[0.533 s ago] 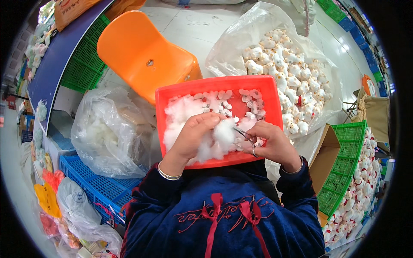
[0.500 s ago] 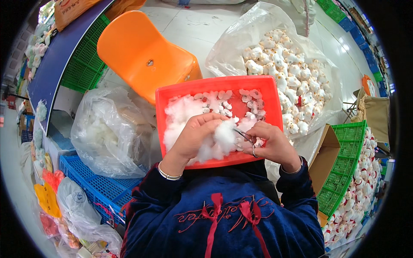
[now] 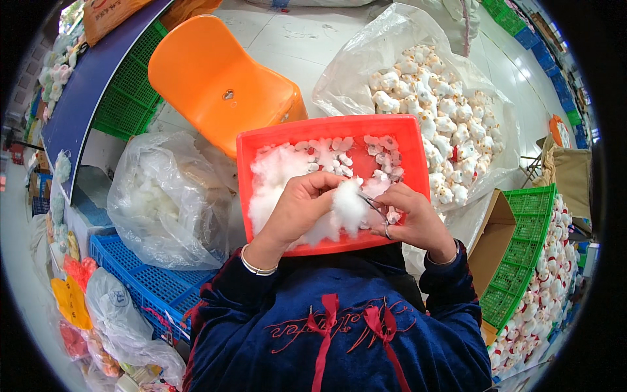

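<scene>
Over a red plastic tray (image 3: 418, 147), my left hand (image 3: 302, 206) pinches a tuft of white stuffing (image 3: 350, 206); a small white piece may be in the pinch, but the fluff hides it. My right hand (image 3: 415, 215) holds metal forceps (image 3: 373, 204) by their finger loops, with the tips pushed into the tuft. Loose stuffing (image 3: 274, 176) fills the tray's left side. Small white and grey pieces (image 3: 385, 153) lie in its far and right parts.
An orange chair (image 3: 222, 91) stands beyond the tray. Right of it, a clear bag (image 3: 346, 72) holds small white plush pieces (image 3: 450, 117). A clear bag of stuffing (image 3: 163, 202) and blue crate (image 3: 140, 268) lie left; a cardboard box (image 3: 491, 242) and green crate (image 3: 526, 242) right.
The tuft has shifted slightly to the right and looks fuller at the forceps' tips. Both hands stay nearly in place.
</scene>
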Tool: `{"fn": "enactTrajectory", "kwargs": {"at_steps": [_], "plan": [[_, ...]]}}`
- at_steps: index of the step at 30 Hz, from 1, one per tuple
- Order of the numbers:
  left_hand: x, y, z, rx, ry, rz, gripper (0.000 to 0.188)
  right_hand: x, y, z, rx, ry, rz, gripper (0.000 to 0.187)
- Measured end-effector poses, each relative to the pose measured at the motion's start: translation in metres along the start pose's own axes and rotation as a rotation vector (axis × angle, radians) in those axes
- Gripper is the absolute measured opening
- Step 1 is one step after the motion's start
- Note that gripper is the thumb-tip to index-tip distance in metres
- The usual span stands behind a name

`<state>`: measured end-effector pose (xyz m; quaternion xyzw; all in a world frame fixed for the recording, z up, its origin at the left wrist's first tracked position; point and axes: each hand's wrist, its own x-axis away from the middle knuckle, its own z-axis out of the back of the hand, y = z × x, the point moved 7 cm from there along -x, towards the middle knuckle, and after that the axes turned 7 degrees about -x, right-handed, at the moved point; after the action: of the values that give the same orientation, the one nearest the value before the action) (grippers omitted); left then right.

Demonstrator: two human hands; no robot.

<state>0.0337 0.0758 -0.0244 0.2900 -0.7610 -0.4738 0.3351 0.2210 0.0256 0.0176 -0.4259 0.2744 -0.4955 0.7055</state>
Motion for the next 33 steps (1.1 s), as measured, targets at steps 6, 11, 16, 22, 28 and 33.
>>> {"fn": "enactTrajectory", "kwargs": {"at_steps": [6, 11, 16, 22, 28, 33], "plan": [[0.004, 0.008, -0.011, -0.023, -0.010, -0.050, 0.025, 0.001, 0.002, -0.003, 0.001, -0.002, 0.017, 0.037], [0.003, 0.004, -0.008, -0.047, -0.074, 0.003, 0.032, 0.003, 0.005, 0.000, -0.035, 0.063, -0.022, 0.035], [0.005, 0.003, -0.004, -0.003, -0.038, 0.025, 0.037, 0.007, 0.002, 0.013, -0.043, 0.104, -0.041, 0.034], [0.004, 0.008, -0.009, 0.025, -0.035, -0.054, 0.036, 0.007, 0.003, 0.010, -0.030, 0.075, -0.054, 0.032], [0.003, 0.002, -0.009, -0.068, -0.083, -0.046, 0.031, 0.005, -0.001, 0.008, -0.001, 0.081, -0.041, 0.031], [0.001, 0.005, -0.003, -0.089, 0.024, -0.042, 0.026, 0.006, -0.002, 0.011, -0.060, 0.057, -0.027, 0.034]]}}
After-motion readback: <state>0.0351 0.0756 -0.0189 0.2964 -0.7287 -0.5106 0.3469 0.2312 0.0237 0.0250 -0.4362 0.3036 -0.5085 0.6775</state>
